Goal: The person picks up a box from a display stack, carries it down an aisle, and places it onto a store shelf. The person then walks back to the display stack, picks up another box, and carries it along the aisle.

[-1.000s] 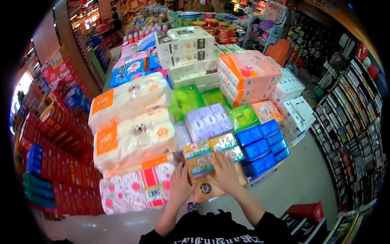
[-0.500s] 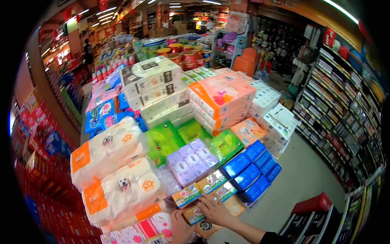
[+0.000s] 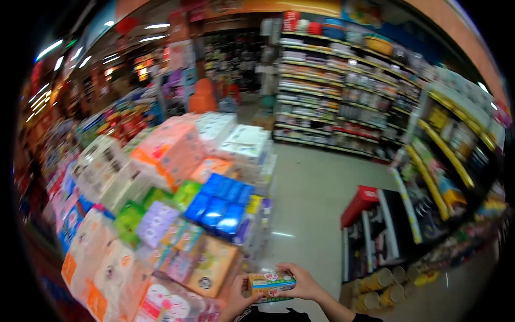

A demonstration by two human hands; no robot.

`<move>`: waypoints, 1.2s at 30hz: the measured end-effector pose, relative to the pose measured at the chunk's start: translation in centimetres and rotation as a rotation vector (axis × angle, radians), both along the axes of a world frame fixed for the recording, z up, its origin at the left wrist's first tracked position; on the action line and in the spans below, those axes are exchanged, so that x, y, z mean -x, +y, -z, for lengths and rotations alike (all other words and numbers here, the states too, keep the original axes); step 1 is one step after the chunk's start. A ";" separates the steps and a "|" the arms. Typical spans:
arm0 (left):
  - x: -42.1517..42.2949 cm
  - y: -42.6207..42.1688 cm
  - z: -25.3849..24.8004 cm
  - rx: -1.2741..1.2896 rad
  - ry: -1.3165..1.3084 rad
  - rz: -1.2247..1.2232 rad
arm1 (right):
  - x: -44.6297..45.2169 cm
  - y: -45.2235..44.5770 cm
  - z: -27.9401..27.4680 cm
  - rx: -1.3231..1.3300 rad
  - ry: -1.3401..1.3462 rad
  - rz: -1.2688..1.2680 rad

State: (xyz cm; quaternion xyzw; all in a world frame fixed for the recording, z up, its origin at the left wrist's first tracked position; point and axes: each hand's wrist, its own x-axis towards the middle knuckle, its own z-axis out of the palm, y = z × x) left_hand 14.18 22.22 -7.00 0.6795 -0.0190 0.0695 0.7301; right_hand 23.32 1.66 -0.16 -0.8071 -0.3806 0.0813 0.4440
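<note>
Low in front of me, a small yellow-and-green tissue pack (image 3: 272,284) with red logos is held between both hands. My left hand (image 3: 236,298) grips its left end, and my right hand (image 3: 301,283) is wrapped round the right end. Left of the hands, similar small packs (image 3: 181,236) lie on the pile beside a tan box (image 3: 213,264). A lilac tissue pack (image 3: 156,223) and shiny blue packs (image 3: 219,205) sit farther back. White-and-orange paper packs (image 3: 122,272) fill the near left of the pile.
Pale floor (image 3: 306,198) runs along the display's right side. A stocked wall shelf (image 3: 332,86) stands at the back. To the right are a red box (image 3: 360,205), a low black rack (image 3: 383,228) and a yellow-edged shelf (image 3: 445,155).
My view has swung right, so the display now lies to the left. The small pack has come off the pile and is held in both hands, beyond the display's edge.
</note>
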 end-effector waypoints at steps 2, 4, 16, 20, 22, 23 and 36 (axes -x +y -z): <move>-0.6 -6.5 0.3 0.337 0.188 0.169 | 2.9 -7.4 0.6 -0.226 0.368 0.236; -0.5 -12.7 1.4 0.300 0.245 0.297 | 6.4 -15.1 1.3 -0.225 0.395 0.394; 1.0 -41.3 -0.5 0.144 0.378 1.157 | 29.7 -33.6 6.2 -1.057 0.425 1.279; 3.0 -48.2 -1.5 -0.069 0.418 1.352 | 33.6 -35.7 7.3 -1.189 0.336 1.527; 3.6 -50.9 -2.7 -0.189 0.289 1.519 | 34.6 -36.8 7.5 -1.249 0.306 1.610; 3.7 -52.2 -3.4 -0.189 0.369 1.585 | 34.8 -37.5 7.5 -1.388 0.270 1.648; -0.6 -69.2 -3.9 0.059 0.316 1.671 | 31.1 -50.5 4.8 -1.226 -0.099 1.783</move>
